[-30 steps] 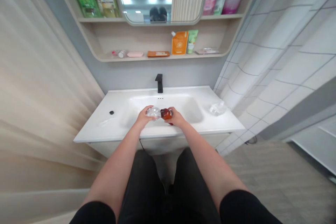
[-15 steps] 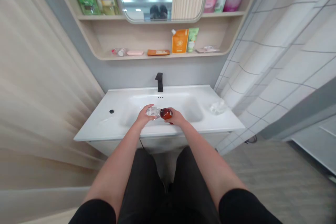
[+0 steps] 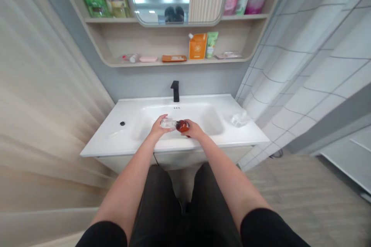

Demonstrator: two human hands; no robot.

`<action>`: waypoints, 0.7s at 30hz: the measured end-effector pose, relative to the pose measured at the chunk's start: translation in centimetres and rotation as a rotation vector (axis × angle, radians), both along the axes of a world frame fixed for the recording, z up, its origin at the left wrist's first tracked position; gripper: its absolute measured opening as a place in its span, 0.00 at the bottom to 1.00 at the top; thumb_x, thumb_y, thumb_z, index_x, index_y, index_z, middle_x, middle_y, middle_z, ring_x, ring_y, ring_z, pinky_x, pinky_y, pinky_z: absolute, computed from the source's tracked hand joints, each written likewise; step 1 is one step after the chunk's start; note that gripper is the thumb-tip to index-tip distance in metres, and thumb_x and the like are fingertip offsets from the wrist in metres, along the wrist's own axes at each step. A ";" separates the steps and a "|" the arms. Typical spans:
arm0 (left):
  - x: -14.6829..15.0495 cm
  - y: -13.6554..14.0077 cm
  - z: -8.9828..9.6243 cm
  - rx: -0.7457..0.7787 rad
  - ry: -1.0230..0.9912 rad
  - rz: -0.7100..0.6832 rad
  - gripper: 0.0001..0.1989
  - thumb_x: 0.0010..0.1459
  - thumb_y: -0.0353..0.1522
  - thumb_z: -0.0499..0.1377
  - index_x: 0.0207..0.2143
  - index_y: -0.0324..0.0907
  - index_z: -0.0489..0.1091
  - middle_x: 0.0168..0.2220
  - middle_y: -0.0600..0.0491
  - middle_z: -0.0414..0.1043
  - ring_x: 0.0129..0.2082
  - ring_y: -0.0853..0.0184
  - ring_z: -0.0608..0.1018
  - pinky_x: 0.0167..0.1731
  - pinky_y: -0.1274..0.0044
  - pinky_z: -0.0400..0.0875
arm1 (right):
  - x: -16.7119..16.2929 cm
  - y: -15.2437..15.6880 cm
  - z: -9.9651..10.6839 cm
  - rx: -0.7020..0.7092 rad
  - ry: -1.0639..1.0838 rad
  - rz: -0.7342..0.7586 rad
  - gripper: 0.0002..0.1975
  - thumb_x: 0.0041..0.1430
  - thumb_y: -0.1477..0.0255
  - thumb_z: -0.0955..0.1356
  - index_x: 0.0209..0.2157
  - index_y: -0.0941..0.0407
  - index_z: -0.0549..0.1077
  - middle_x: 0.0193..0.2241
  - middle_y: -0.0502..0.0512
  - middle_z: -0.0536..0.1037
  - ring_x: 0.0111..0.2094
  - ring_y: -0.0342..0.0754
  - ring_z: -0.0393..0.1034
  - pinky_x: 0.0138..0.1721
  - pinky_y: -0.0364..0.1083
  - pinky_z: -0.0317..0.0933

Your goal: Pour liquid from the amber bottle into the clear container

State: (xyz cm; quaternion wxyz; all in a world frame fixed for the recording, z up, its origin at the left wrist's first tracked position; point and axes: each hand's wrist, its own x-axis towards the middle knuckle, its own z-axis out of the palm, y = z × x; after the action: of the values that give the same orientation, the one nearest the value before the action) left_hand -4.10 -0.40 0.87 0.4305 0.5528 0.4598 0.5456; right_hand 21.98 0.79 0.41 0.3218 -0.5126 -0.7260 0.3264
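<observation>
Over the front of the white sink basin (image 3: 207,114), my left hand (image 3: 158,127) is closed around a clear bottle (image 3: 167,123) lying on its side, its neck toward the right. My right hand (image 3: 194,128) grips a reddish-brown bottle (image 3: 182,126), tilted with its dark mouth to the left. The two bottle mouths meet or nearly meet; whether they touch I cannot tell. A small black cap (image 3: 122,123) lies on the counter to the left of the basin.
A black faucet (image 3: 175,92) stands behind the basin. Crumpled clear plastic (image 3: 239,119) lies on the right of the counter. Above is a shelf (image 3: 139,34) with an orange pouch (image 3: 198,46), a green tube (image 3: 211,44) and several bottles.
The view has shifted very slightly. Both hands keep hold of their bottles in almost the same place, mouth to mouth.
</observation>
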 end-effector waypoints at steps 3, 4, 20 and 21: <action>0.0 0.0 0.0 0.011 -0.002 -0.001 0.49 0.31 0.33 0.82 0.61 0.45 0.75 0.50 0.50 0.77 0.51 0.55 0.80 0.58 0.63 0.75 | 0.0 0.0 -0.1 0.003 0.003 0.004 0.38 0.41 0.71 0.85 0.57 0.50 0.78 0.46 0.52 0.86 0.46 0.57 0.81 0.51 0.52 0.72; 0.0 0.0 0.0 0.013 -0.003 -0.003 0.49 0.31 0.33 0.82 0.61 0.45 0.75 0.50 0.49 0.77 0.51 0.55 0.80 0.58 0.63 0.75 | 0.0 0.1 -0.1 -0.003 -0.001 0.002 0.39 0.41 0.71 0.85 0.57 0.50 0.78 0.46 0.52 0.86 0.45 0.57 0.81 0.50 0.52 0.72; -0.4 0.8 -1.2 0.054 -0.004 -0.014 0.48 0.33 0.33 0.83 0.61 0.45 0.76 0.53 0.48 0.79 0.51 0.55 0.82 0.58 0.60 0.77 | -0.1 0.0 -0.1 -0.025 -0.017 -0.018 0.39 0.42 0.72 0.85 0.59 0.51 0.80 0.46 0.52 0.87 0.46 0.56 0.82 0.50 0.50 0.73; -0.4 0.8 -1.2 0.053 -0.006 -0.018 0.48 0.33 0.33 0.83 0.61 0.45 0.76 0.53 0.47 0.79 0.51 0.55 0.82 0.58 0.60 0.77 | -0.1 0.0 -0.1 -0.018 -0.017 -0.017 0.39 0.42 0.72 0.85 0.58 0.51 0.80 0.47 0.52 0.87 0.46 0.56 0.82 0.51 0.50 0.73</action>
State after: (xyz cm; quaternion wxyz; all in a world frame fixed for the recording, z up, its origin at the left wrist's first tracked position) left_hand -4.46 0.37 -0.29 0.4219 0.5665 0.4391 0.5552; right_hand 21.86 0.83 0.32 0.3138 -0.5244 -0.7214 0.3256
